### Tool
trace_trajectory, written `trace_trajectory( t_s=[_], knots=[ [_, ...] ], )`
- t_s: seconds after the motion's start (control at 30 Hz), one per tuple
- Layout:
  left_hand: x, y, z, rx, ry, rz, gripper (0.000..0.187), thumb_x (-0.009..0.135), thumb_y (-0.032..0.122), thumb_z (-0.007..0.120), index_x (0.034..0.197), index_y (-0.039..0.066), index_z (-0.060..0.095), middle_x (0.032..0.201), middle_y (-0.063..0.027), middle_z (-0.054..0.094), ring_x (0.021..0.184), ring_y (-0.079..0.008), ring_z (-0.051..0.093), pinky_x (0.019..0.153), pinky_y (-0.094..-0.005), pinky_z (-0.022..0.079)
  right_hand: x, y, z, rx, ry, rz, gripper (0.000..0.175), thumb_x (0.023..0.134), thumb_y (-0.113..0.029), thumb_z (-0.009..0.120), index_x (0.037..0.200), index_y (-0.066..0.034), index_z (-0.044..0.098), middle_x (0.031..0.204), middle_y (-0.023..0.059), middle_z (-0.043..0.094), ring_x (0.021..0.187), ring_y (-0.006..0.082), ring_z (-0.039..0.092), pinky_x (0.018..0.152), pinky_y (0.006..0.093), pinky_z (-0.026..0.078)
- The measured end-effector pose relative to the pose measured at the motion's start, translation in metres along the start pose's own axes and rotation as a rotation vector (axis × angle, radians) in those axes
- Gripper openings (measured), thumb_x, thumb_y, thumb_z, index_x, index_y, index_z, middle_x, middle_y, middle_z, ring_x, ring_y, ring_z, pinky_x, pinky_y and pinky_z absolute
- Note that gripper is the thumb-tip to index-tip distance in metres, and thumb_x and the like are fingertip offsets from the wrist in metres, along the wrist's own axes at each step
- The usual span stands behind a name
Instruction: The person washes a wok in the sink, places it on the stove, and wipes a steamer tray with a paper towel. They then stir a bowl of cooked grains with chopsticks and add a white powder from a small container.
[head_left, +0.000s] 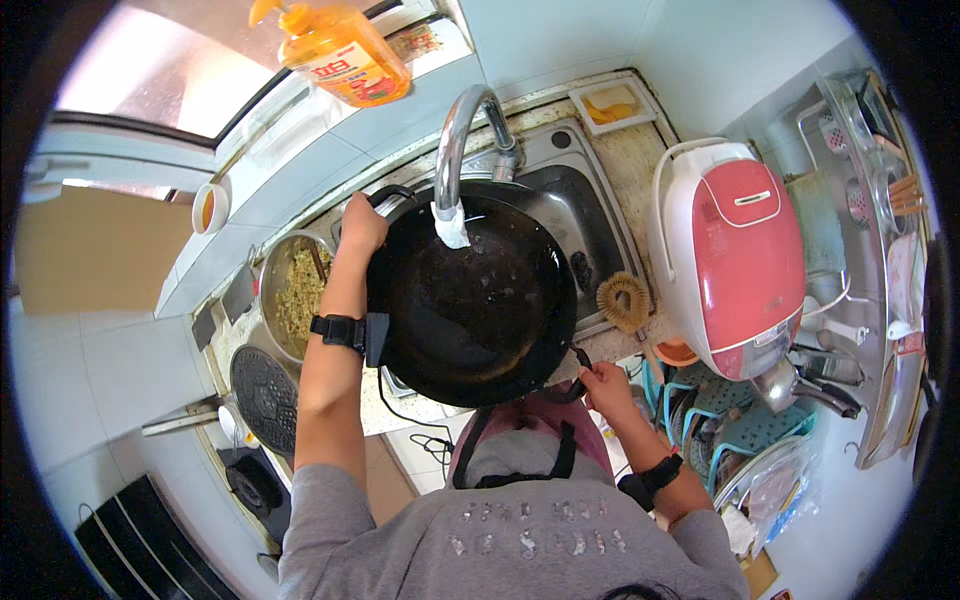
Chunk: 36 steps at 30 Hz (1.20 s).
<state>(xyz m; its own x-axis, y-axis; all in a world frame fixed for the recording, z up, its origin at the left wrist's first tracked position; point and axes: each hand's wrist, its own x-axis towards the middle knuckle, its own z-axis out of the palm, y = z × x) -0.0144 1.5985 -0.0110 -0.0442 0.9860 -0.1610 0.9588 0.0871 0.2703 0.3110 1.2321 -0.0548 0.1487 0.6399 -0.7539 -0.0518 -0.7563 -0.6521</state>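
A large black wok (480, 315) lies under the curved chrome faucet (454, 150), partly over the stainless steel sink (592, 202). My left hand (365, 225) grips its upper-left loop handle, while my right hand (606, 386) holds the loop handle at the lower right. White material is wrapped around the faucet's spout. The inside of the wok looks wet, with a little liquid in it. Beside the wok, at the sink's right rim, rests a round bristle brush (623, 300) with a wooden handle.
A pot of food (289, 300) and a black perforated plate (262, 394) are at left. A pink-and-white rice cooker (746, 255) stands right of the sink, above a dish rack (720, 457). An orange pump bottle (349, 60) is on the window ledge. A white soap dish (611, 105) sits behind the sink.
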Motion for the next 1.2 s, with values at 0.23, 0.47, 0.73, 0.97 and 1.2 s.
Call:
trace_trajectory(
  t_s=[0.23, 0.47, 0.73, 0.97, 1.2],
  knots=[
    [-0.057, -0.038, -0.031, -0.148, 0.092, -0.117, 0.032, 0.083, 0.005, 0.056, 0.114, -0.003, 0.058, 0.107, -0.0300, 0.064, 0.105, -0.0439, 0.061, 0.091, -0.0465, 0.048, -0.019, -0.004, -0.013, -0.005, 0.001, -0.069, 0.023, 0.091, -0.018, 0.064, 0.082, 0.0018, 0.057, 0.058, 0.0044, 0.056, 0.041, 0.0125, 0.051, 0.038, 0.0288, 0.037],
    [-0.132, -0.085, -0.063, -0.355, 0.161, -0.144, 0.030, 0.083, 0.010, 0.059, 0.110, -0.004, 0.058, 0.102, -0.0288, 0.065, 0.101, -0.0433, 0.063, 0.086, -0.0472, 0.049, -0.056, -0.012, -0.019, -0.108, 0.045, -0.267, 0.022, 0.092, -0.019, 0.064, 0.083, -0.0005, 0.059, 0.058, 0.0020, 0.052, 0.038, 0.0112, 0.047, 0.035, 0.0267, 0.036],
    [-0.280, -0.195, -0.105, -0.758, 0.333, -0.300, 0.030, 0.083, 0.011, 0.064, 0.110, -0.003, 0.058, 0.097, -0.0208, 0.066, 0.093, -0.0302, 0.065, 0.083, -0.0402, 0.050, -0.116, -0.017, 0.034, -0.148, 0.171, -0.662, 0.013, 0.092, -0.016, 0.059, 0.086, -0.0045, 0.063, 0.069, 0.0002, 0.056, 0.060, 0.0099, 0.050, 0.053, 0.0236, 0.038],
    [-0.458, -0.315, -0.180, -1.015, 0.616, -0.374, 0.031, 0.082, 0.006, 0.063, 0.111, -0.006, 0.059, 0.094, -0.0175, 0.066, 0.089, -0.0235, 0.063, 0.082, -0.0358, 0.050, -0.180, -0.067, 0.141, -0.066, -0.114, -0.800, 0.024, 0.096, -0.023, 0.058, 0.078, -0.0067, 0.059, 0.057, 0.0019, 0.054, 0.046, 0.0067, 0.045, 0.040, 0.0202, 0.030],
    [-0.612, -0.435, -0.219, -1.108, 0.778, -0.573, 0.030, 0.083, 0.007, 0.060, 0.108, -0.009, 0.062, 0.089, -0.0127, 0.066, 0.081, -0.0175, 0.061, 0.072, -0.0320, 0.049, -0.194, -0.086, 0.321, -0.106, -0.431, -0.843, 0.024, 0.097, -0.023, 0.059, 0.087, -0.0016, 0.060, 0.062, 0.0039, 0.057, 0.049, 0.0114, 0.051, 0.046, 0.0233, 0.040]
  ],
)
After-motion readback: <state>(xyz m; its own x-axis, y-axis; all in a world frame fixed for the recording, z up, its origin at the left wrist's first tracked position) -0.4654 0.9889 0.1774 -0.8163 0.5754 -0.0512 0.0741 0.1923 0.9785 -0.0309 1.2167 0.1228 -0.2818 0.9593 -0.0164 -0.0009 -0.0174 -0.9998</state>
